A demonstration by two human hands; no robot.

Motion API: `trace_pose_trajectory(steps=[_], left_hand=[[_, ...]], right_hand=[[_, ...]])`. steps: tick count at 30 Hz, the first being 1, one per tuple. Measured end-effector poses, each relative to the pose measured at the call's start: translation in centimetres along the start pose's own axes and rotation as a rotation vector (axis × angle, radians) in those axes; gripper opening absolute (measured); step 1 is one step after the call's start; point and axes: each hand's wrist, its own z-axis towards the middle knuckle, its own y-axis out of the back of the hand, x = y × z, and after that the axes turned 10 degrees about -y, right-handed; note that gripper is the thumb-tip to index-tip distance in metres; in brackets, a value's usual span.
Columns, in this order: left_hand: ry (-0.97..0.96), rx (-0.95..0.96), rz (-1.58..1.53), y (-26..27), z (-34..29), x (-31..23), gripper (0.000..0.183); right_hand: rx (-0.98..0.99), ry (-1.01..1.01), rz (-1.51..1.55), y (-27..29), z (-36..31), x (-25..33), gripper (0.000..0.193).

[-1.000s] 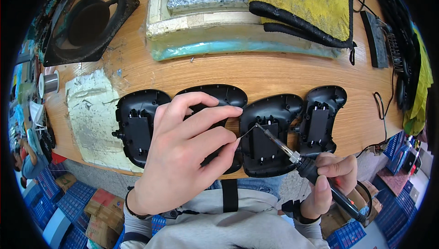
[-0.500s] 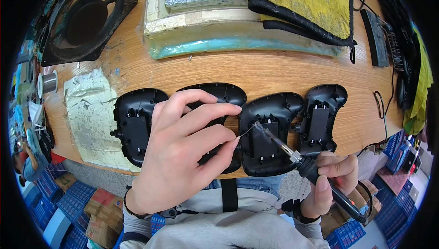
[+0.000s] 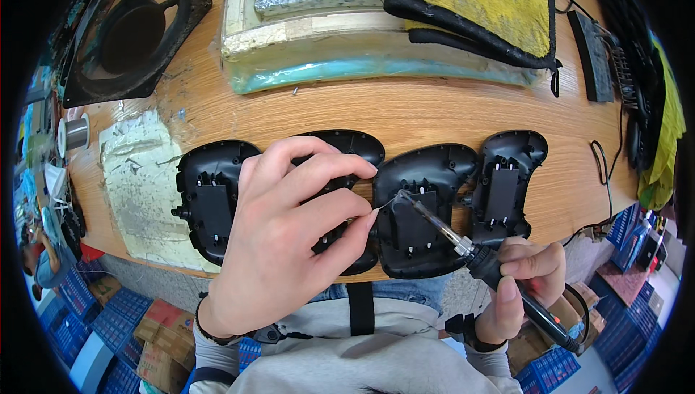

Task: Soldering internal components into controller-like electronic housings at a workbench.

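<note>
You had four black shells [image 3: 504, 198] on the worktop [image 3: 318, 113], one apparently being soldered.
That third shell [image 3: 416, 238] lay just right of your left hand [image 3: 293, 231]; your right hand [image 3: 532, 278] gripped the soldering iron [image 3: 483, 262], its tip ahead of your left fingertips, which pinched thin wire [image 3: 386, 205] toward it. This joint looked unfinished; whether the others were done could not be told.

A head-worn fisheye camera, the left of a side-by-side pair, looks steeply down from close above a wooden tabletop [image 3: 326, 113], facing away from the wearer, whose torso [image 3: 333, 365] fills the bottom of the frame. The left hand [image 3: 289, 227] looms nearest mid-view (the table's edges bow toward a dark, rounded rim).
</note>
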Motion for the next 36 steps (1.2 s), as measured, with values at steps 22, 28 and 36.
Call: trace_pose_trajectory(steps=[22,28,36], left_hand=[[-0.078,0.114,-0.028,-2.2,-1.3,-3.2,0.008],[-0.066,0.133,-0.021,-2.1,-1.2,-3.3,0.007],[-0.070,0.156,-0.003,-2.0,-1.2,-3.1,0.007]], right_hand=[[0.095,-0.036,0.120,5.1,-4.3,-1.6,0.021],[0.045,-0.047,0.091,4.5,-4.2,-1.8,0.020],[0.050,-0.057,0.106,4.6,-4.3,-1.9,0.020]])
